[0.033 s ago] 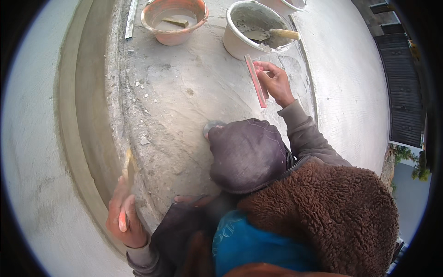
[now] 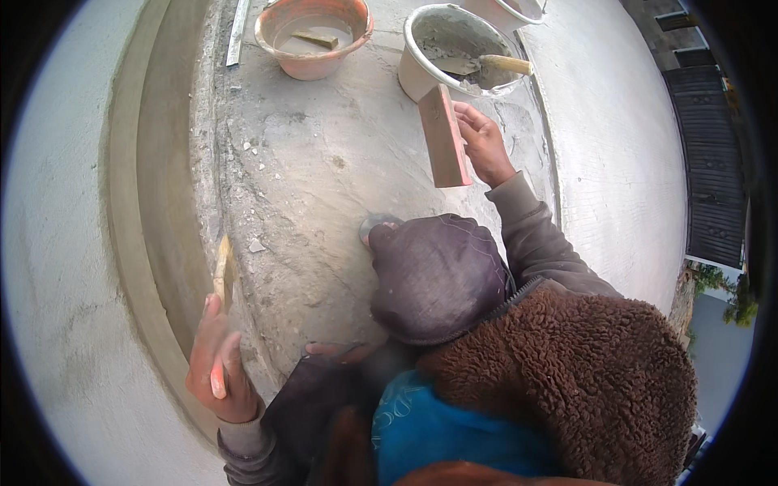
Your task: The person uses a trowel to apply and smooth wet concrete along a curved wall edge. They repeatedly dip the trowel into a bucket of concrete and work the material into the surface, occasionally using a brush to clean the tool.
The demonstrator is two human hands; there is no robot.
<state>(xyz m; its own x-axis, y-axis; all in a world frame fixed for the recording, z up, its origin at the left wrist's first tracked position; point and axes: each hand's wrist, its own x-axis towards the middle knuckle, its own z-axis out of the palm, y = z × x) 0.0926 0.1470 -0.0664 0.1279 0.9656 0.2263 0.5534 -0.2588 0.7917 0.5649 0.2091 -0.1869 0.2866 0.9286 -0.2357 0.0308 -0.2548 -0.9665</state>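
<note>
In my left hand at lower left is a brush with pale bristles and an orange-red handle end, beside a grey-brown plastered band along the pale wall. My right hand grips a rectangular float with red edges, its broad face showing, just in front of the white bucket of grey mortar with a wooden-handled trowel in it. Below the float, my bent knee in dark cloth partly hides my foot.
An orange bucket of grey liquid holds a small block. Another pale bucket and a metal strip stand or lie at the top. Debris lies on the concrete. A dark gate and greenery show at far right.
My right hand has turned the float so more of its broad face shows, slightly farther left. My left hand with the brush sits a little higher in the picture.
</note>
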